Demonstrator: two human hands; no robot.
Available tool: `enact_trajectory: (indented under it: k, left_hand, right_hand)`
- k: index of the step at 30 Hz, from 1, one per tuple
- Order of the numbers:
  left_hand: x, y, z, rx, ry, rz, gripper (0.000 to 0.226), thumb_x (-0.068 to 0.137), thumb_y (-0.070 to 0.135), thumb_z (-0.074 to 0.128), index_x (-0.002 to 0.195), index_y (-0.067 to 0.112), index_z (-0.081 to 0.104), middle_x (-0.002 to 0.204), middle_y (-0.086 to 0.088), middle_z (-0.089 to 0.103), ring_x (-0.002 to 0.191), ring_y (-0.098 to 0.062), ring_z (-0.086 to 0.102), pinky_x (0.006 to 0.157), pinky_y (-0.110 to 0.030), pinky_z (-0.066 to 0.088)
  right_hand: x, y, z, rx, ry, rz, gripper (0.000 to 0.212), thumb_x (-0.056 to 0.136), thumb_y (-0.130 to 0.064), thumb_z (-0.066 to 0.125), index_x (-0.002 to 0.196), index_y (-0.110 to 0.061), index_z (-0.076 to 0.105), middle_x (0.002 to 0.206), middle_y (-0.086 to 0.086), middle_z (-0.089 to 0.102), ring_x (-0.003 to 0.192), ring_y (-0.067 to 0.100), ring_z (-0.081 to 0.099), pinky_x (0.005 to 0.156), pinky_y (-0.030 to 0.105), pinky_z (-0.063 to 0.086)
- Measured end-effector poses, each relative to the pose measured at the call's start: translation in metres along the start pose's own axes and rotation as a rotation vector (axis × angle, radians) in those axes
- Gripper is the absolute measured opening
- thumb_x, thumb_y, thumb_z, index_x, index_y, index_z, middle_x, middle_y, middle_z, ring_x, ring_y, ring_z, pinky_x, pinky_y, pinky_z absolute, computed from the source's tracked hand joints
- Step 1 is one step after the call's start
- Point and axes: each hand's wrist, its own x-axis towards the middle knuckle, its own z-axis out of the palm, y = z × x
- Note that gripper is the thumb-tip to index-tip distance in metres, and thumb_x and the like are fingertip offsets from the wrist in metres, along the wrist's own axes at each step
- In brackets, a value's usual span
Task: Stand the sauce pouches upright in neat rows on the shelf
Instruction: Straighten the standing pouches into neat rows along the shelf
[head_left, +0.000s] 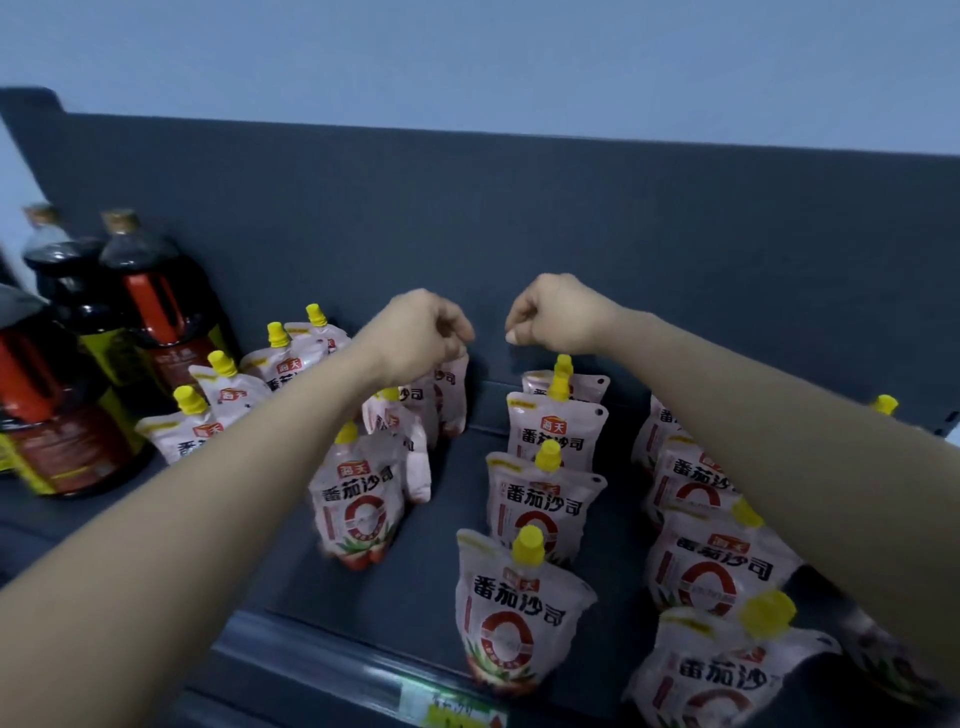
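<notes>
Pouches (524, 608) upright in rows, caps up. Left hand (423, 332) pinches back pouch (451, 395) top, steadying it; right hand (558, 314) curled over cap (563, 365), grasp unclear.

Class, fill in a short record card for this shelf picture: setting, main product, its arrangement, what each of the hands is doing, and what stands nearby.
setting: dark shop shelf
product: pink sauce pouches with yellow caps
arrangement: upright, in rows running front to back
left hand: closed on a back pouch
right hand: curled above a back pouch's cap; contact unclear
nearby: dark sauce bottles at left
</notes>
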Motion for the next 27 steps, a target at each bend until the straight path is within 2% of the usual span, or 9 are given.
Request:
enact_trajectory:
  k: [4, 6, 10, 12, 13, 15, 20, 24, 27]
  left_hand:
    - [-0.024, -0.032, -0.032, -0.029, 0.044, -0.064, 0.004, 0.083, 0.011, 0.067, 0.085, 0.011, 0.071, 0.067, 0.005, 0.063, 0.063, -0.009, 0.056, 0.063, -0.022, 0.044]
    - [-0.037, -0.048, -0.042, -0.064, 0.028, -0.092, 0.011, 0.082, 0.021, 0.070, 0.081, 0.011, 0.069, 0.063, 0.004, 0.060, 0.058, -0.007, 0.052, 0.058, -0.023, 0.041]
    - [-0.062, -0.075, -0.057, -0.051, -0.265, -0.181, 0.032, 0.070, 0.042, 0.077, 0.082, 0.013, 0.068, 0.073, 0.006, 0.060, 0.071, -0.011, 0.053, 0.066, -0.025, 0.041]
    - [-0.071, -0.089, -0.054, 0.032, -0.430, -0.177, 0.028, 0.070, 0.034, 0.079, 0.078, 0.011, 0.065, 0.071, 0.004, 0.057, 0.070, -0.015, 0.051, 0.068, -0.027, 0.040]
    - [-0.072, -0.096, -0.050, 0.077, -0.465, -0.148, 0.024, 0.072, 0.029, 0.078, 0.070, 0.012, 0.062, 0.067, 0.004, 0.055, 0.068, -0.015, 0.050, 0.066, -0.028, 0.040]
    - [-0.074, -0.106, -0.041, 0.148, -0.467, -0.109, 0.030, 0.078, 0.024, 0.073, 0.057, 0.016, 0.052, 0.060, 0.003, 0.048, 0.062, -0.015, 0.045, 0.062, -0.030, 0.037]
    - [-0.072, -0.117, -0.038, 0.130, -0.484, -0.015, 0.037, 0.083, 0.017, 0.067, 0.052, 0.014, 0.047, 0.053, 0.003, 0.039, 0.052, -0.011, 0.038, 0.055, -0.024, 0.032]
    - [-0.081, -0.113, -0.041, 0.105, -0.631, 0.112, 0.038, 0.083, 0.015, 0.067, 0.051, 0.013, 0.048, 0.052, 0.005, 0.037, 0.047, -0.005, 0.035, 0.049, -0.020, 0.030]
    - [-0.089, -0.113, -0.038, 0.037, -0.724, 0.180, 0.026, 0.083, 0.015, 0.067, 0.069, -0.006, 0.062, 0.066, -0.004, 0.050, 0.063, -0.011, 0.046, 0.062, -0.028, 0.041]
  right_hand:
    - [0.008, -0.041, 0.017, 0.025, -0.154, -0.054, 0.021, 0.087, -0.021, 0.068, 0.105, -0.012, 0.074, 0.101, -0.001, 0.069, 0.093, 0.012, 0.059, 0.080, 0.024, 0.044]
    - [0.013, -0.059, 0.029, 0.017, -0.258, -0.057, 0.023, 0.086, -0.022, 0.069, 0.106, -0.012, 0.074, 0.101, 0.002, 0.071, 0.090, 0.014, 0.061, 0.075, 0.024, 0.048]
    - [0.023, -0.090, 0.055, -0.087, -0.384, 0.010, 0.030, 0.084, -0.018, 0.070, 0.110, -0.004, 0.070, 0.114, 0.013, 0.070, 0.102, 0.029, 0.067, 0.085, 0.036, 0.055]
    - [0.027, -0.100, 0.066, -0.171, -0.435, 0.041, 0.017, 0.085, -0.015, 0.067, 0.091, 0.001, 0.067, 0.092, 0.014, 0.068, 0.084, 0.028, 0.064, 0.066, 0.030, 0.052]
    - [0.028, -0.103, 0.072, -0.207, -0.436, 0.058, 0.014, 0.085, -0.013, 0.065, 0.077, -0.002, 0.061, 0.079, 0.011, 0.063, 0.073, 0.024, 0.058, 0.057, 0.027, 0.045]
    - [0.030, -0.107, 0.081, -0.235, -0.408, 0.105, 0.026, 0.085, -0.014, 0.062, 0.063, -0.009, 0.050, 0.065, 0.007, 0.055, 0.063, 0.022, 0.051, 0.051, 0.026, 0.037]
    - [0.026, -0.109, 0.094, -0.201, -0.287, 0.221, 0.032, 0.088, -0.021, 0.063, 0.060, -0.018, 0.047, 0.063, 0.000, 0.053, 0.053, 0.012, 0.048, 0.049, 0.021, 0.038]
    - [0.024, -0.115, 0.100, -0.239, -0.242, 0.275, 0.038, 0.088, -0.021, 0.064, 0.057, -0.012, 0.044, 0.060, 0.002, 0.046, 0.061, 0.020, 0.049, 0.050, 0.026, 0.036]
    - [0.021, -0.120, 0.102, -0.285, -0.215, 0.289, 0.036, 0.088, -0.018, 0.062, 0.058, -0.012, 0.043, 0.069, 0.007, 0.051, 0.072, 0.024, 0.050, 0.049, 0.025, 0.035]
